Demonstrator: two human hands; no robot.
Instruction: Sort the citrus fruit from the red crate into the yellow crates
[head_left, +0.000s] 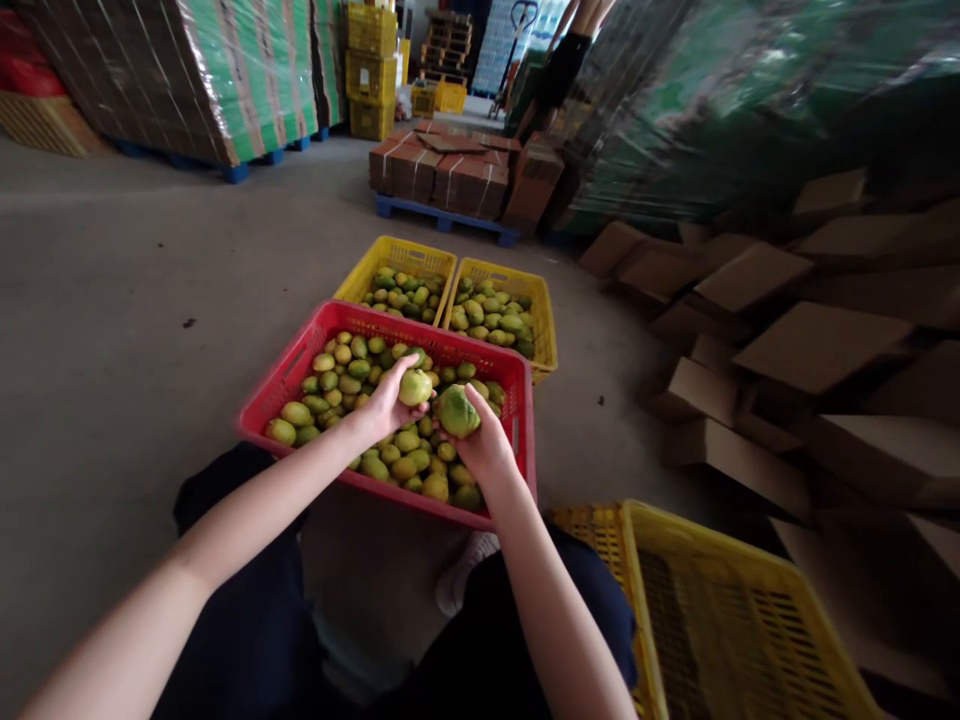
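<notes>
My left hand (390,400) is closed around a pale yellow-green lemon (415,388). Right beside it, my right hand (484,440) grips a larger, greener lemon (458,412) with the thumb over its upper side. Both hands are above a red plastic crate (296,345), which stands in front of my knees. Many lemons (349,384) in mixed green and yellow fill this crate, partly hidden by my hands and forearms.
Behind the red crate stand two yellow crates (551,320) of similar fruit. A yellow crate (712,540) is by my right knee. Cardboard boxes (825,340) lie heaped at right. Flattened cartons rest on a blue pallet (442,217); another person (566,70) is beyond.
</notes>
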